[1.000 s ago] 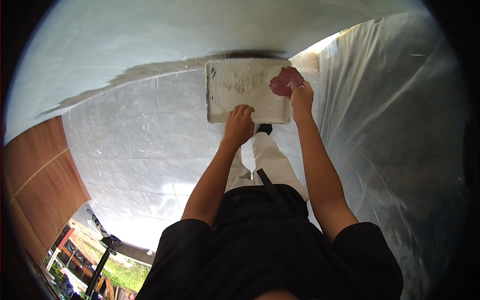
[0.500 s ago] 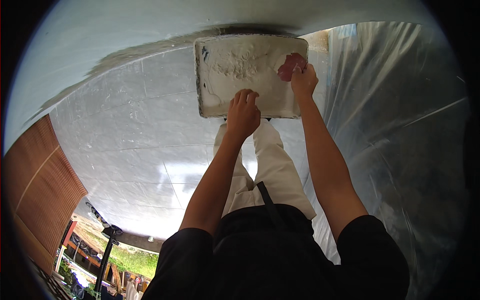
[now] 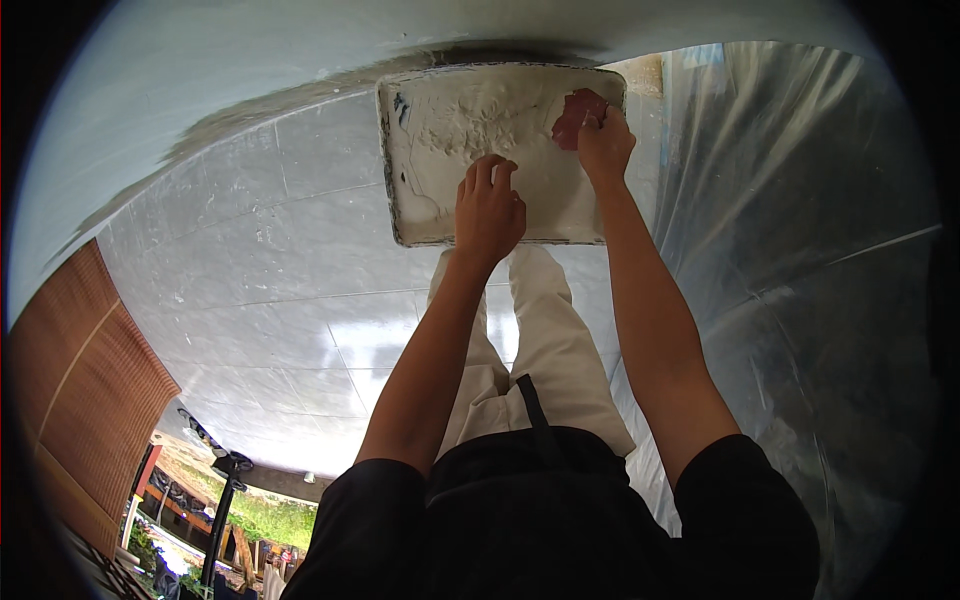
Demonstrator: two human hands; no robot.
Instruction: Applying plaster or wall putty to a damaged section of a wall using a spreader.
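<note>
In the upper middle of the frame my tray (image 3: 440, 190) is off-white, smeared with pale grey-white plaster in rough swirls, with a small dark blue-black mark near its upper left corner. The pad (image 3: 578, 112) at its upper right is dull brick red. Below it my trousers (image 3: 530, 350) are cream, my shirt (image 3: 540, 520) black. The floor (image 3: 290, 290) is light grey tile with thin darker joint lines. At right the plastic sheet (image 3: 800, 260) is silvery grey; at lower left the wall (image 3: 80, 400) is reddish brown with fine stripes

Rough, matt plaster coats the board (image 3: 470, 140); glossy plastic sheeting (image 3: 800, 250); smooth tiles (image 3: 270, 300).
</note>
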